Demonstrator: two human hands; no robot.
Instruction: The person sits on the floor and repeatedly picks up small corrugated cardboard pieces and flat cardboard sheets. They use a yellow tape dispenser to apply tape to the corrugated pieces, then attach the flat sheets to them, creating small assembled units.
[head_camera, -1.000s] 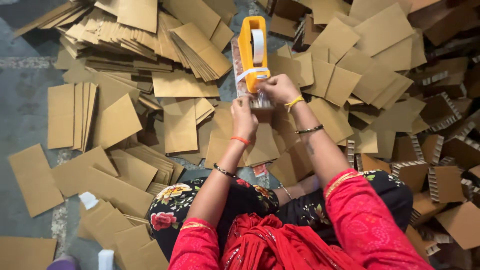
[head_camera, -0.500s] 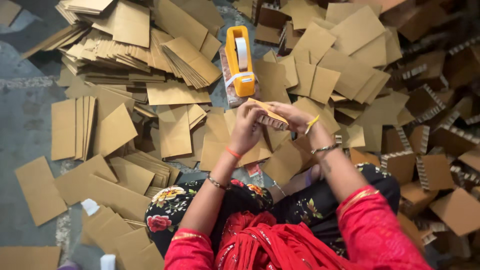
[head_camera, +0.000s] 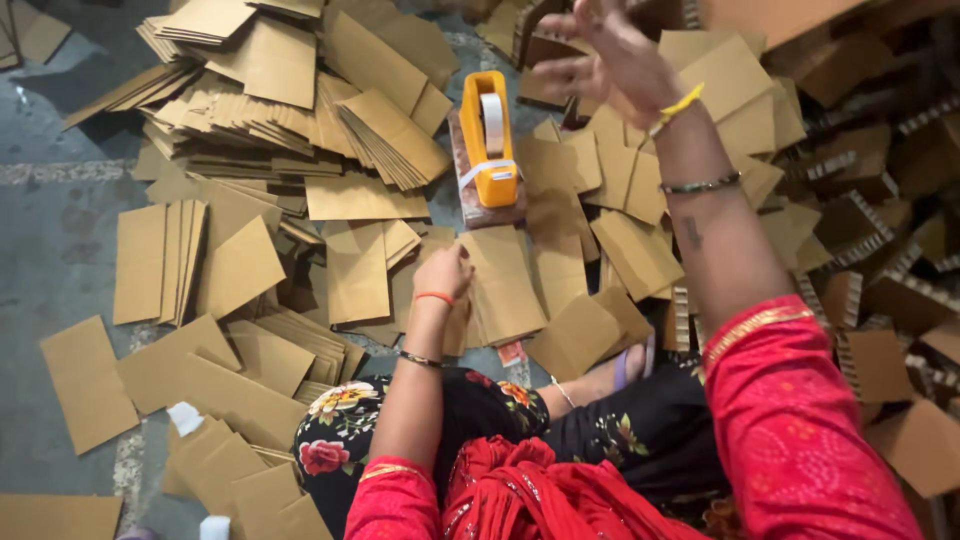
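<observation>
Cardboard sheets (head_camera: 505, 285) lie flat on the floor just past the person's knees, and the left hand (head_camera: 445, 272) rests on them, fingers curled down over the near edge of one brown panel; whether it pinches the sheet or only presses it I cannot tell. The right hand (head_camera: 610, 50) is raised well apart from the left, up near the far edge of the floor space, fingers spread and holding nothing that shows.

For a clean pick, the left hand would do best to slide one sheet free of those overlapping it, since the panels lie fanned and could drag a neighbour along.

Just beyond the sheets stands a yellow tape dispenser (head_camera: 488, 140) with a white roll, its cutting end toward the person. Left of it, stacked cardboard piles (head_camera: 260, 110) spread in loose fans. Corrugated strip offcuts (head_camera: 880, 250) crowd the right side. Underneath is a grey concrete floor (head_camera: 50, 250), bare along the left edge, with a few white scraps (head_camera: 185, 417) near the lower left corner.
</observation>
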